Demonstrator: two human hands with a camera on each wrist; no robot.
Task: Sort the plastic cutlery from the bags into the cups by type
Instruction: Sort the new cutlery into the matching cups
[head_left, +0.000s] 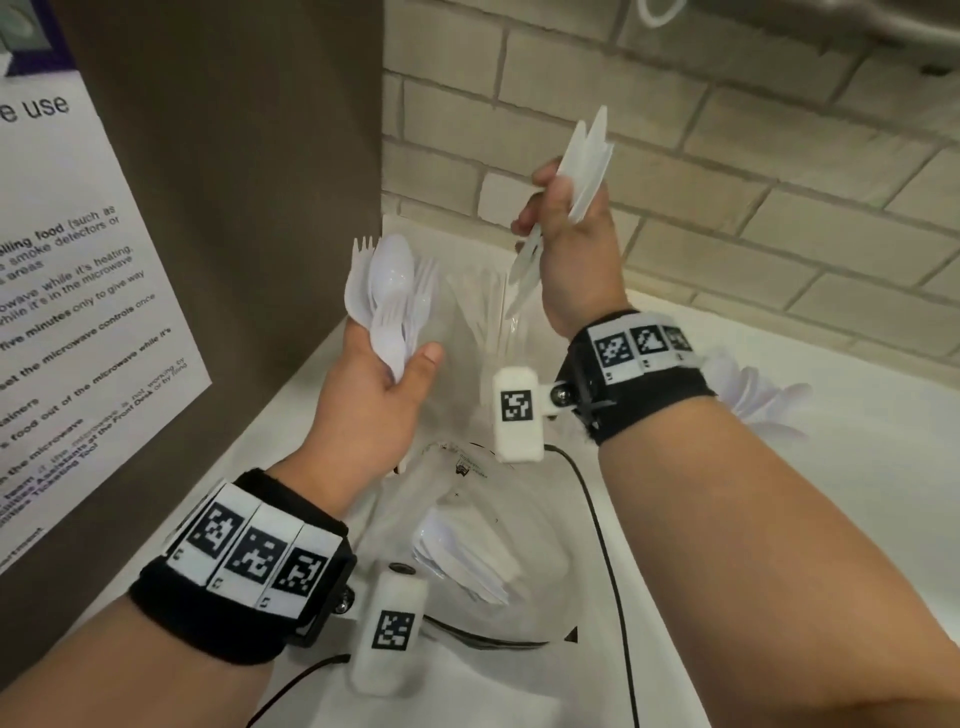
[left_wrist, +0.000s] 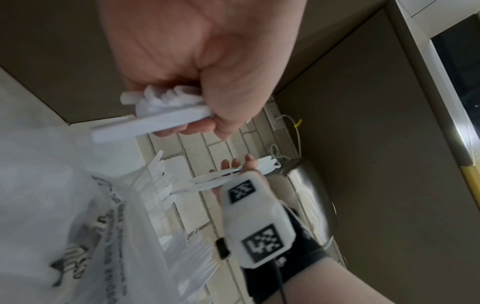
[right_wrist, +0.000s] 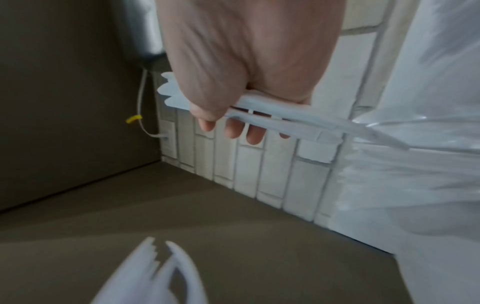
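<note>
A: What have the fingers got hold of?

B: The left hand (head_left: 374, 395) is curled round a mixed bunch of white forks and spoons (head_left: 389, 296), thumb pressed against the handles, heads fanned upward. From the left wrist view, the handle ends (left_wrist: 153, 125) stick out below the closed fist.

A: And the other one?

B: The right hand (head_left: 571, 244) is closed on a bundle of white knives (head_left: 584, 166), gripped around the middle. The handle ends stand up toward one o'clock and the blades point down toward seven o'clock. In the right wrist view the fingertips (right_wrist: 255, 135) wrap under the bundle, so the grip is tight.

A: Where do the blades point?

B: Down at a clear cup (head_left: 488, 317) at the back of the counter, which already holds white cutlery; I cannot tell whether the tips touch it. The cup sits between the two hands, at three o'clock from the left hand's bunch.

A: Where's the rest of the cutlery?

B: A clear plastic bag (head_left: 467, 551) lies open on the white counter (head_left: 831, 519) at six o'clock from the cup, with more white pieces (head_left: 462, 561) inside. At three o'clock from the right wrist, a fan of white cutlery (head_left: 758, 400) shows past the wrist band; what holds it is hidden.

A: And farther out?

B: A pale brick wall (head_left: 727, 182) from twelve to three o'clock, a brown panel (head_left: 249, 156) at ten o'clock with a printed notice (head_left: 78, 286) on it.
</note>
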